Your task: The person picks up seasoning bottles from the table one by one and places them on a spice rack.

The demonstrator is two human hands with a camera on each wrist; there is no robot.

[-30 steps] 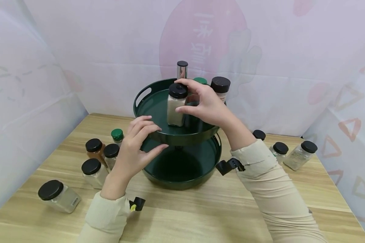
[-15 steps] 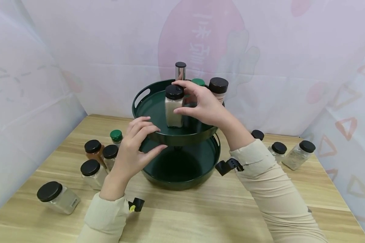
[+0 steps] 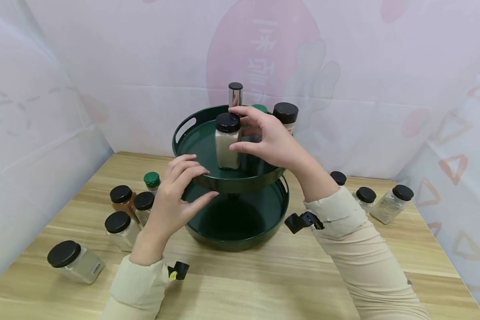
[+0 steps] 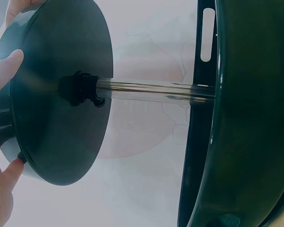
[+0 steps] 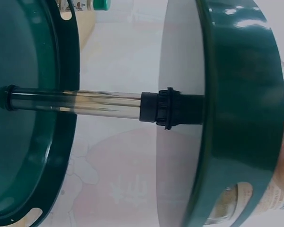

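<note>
A clear square spice jar (image 3: pixel 227 146) with a black lid and pale powder stands upright on the dark green upper tray (image 3: pixel 200 141) of a two-tier stand. My right hand (image 3: pixel 273 138) holds this jar from its right side, thumb across the front and index finger by the lid. At the front left of the same tray, my left hand (image 3: pixel 174 200) grips the rim, fingers along the wall and thumb low on it. In the left wrist view, the left thumb (image 4: pixel 9 66) overlaps the tray's lower edge. Below is the lower tray (image 3: pixel 232 246).
A black-lidded jar (image 3: pixel 286 113) and a green lid (image 3: pixel 260 108) stand behind my right hand. Several spice jars stand on the left, including an orange-brown one (image 3: pixel 122 198); one jar (image 3: pixel 78 262) lies tilted. More black-lidded jars (image 3: pixel 393 204) are at the right.
The head view has drifted slightly, shifting the stand and jar leftward. The right hand sits a little farther right against the jar; the left hand keeps its place at the rim.
</note>
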